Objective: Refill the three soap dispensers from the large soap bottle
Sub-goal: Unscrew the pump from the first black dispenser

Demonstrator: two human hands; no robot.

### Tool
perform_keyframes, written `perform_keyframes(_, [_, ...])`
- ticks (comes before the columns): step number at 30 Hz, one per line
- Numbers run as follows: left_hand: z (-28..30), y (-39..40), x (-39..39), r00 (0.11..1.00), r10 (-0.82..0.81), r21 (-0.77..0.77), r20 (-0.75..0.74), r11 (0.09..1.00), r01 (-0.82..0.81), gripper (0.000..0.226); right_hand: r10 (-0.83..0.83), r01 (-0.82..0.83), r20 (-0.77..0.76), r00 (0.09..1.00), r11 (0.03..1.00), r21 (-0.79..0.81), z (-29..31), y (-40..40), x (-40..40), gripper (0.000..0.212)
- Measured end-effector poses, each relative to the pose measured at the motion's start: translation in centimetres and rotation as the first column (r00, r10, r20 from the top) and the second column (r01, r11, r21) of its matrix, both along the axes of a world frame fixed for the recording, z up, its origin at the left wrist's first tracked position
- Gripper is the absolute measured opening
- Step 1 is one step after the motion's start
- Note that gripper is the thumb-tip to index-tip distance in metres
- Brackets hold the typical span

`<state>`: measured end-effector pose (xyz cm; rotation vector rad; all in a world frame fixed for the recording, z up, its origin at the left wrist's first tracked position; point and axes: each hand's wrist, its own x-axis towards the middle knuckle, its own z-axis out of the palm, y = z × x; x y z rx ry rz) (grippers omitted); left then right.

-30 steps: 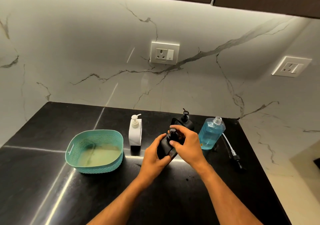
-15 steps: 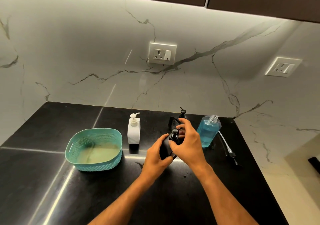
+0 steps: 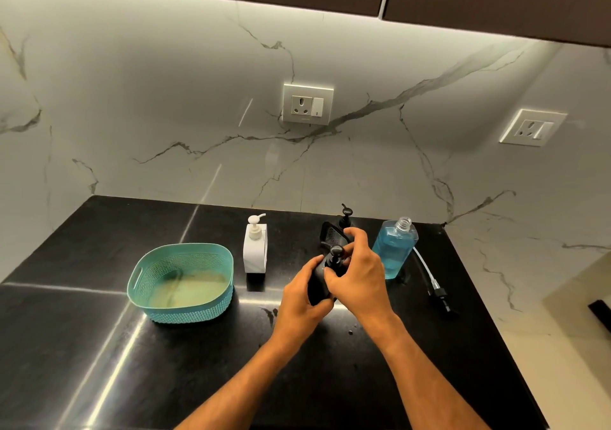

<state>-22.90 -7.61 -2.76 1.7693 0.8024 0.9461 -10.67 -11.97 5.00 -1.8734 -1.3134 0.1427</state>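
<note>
Counter (image 3: 82, 347): black polished stone fills the lower frame, pale marble wall behind, two wall sockets up there, one at centre and one at right
Basket (image 3: 180, 312): one teal perforated basket, left of centre, sitting flat on the counter
Large soap bottle (image 3: 393, 251): one clear bottle of blue liquid, right of centre, standing with its long axis leaning slightly right, neck up and uncapped
Loose pump (image 3: 433, 280): one pump with a white tube lies flat just right of the blue bottle, black head toward the lower right
White dispenser (image 3: 254, 251): upright, white square body, white pump on top with the nozzle pointing right, standing between basket and hands
Rear black dispenser (image 3: 335, 234): upright behind the hands, black pump knob on top, mostly hidden
Held black dispenser (image 3: 319, 285): dead centre of the frame, dark body tilted, pump knob up and leaning away from the camera
Dispenser count: three, one white, two black
Left hand (image 3: 302, 300): wrapped around the black body from the left, fingers curled tight on it
Right hand (image 3: 358, 280): closed over the pump collar at the top of the same dispenser, fingertips pinching just under the knob
</note>
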Motion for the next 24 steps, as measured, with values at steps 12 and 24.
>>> perform_keyframes(12, [0.2,-0.8,0.6,1.0,0.01,-0.013,0.012,1.0,-0.01,0.077,0.003,-0.003,0.017,1.0,0.999,-0.035,0.3,-0.6,0.3,0.067])
perform_keyframes(24, [-0.3,-0.7,0.9,1.0,0.014,0.014,0.001,1.0,-0.014,0.077,-0.012,0.014,0.111,0.994,1.0,-0.02,1.2,-0.5,0.4,0.053])
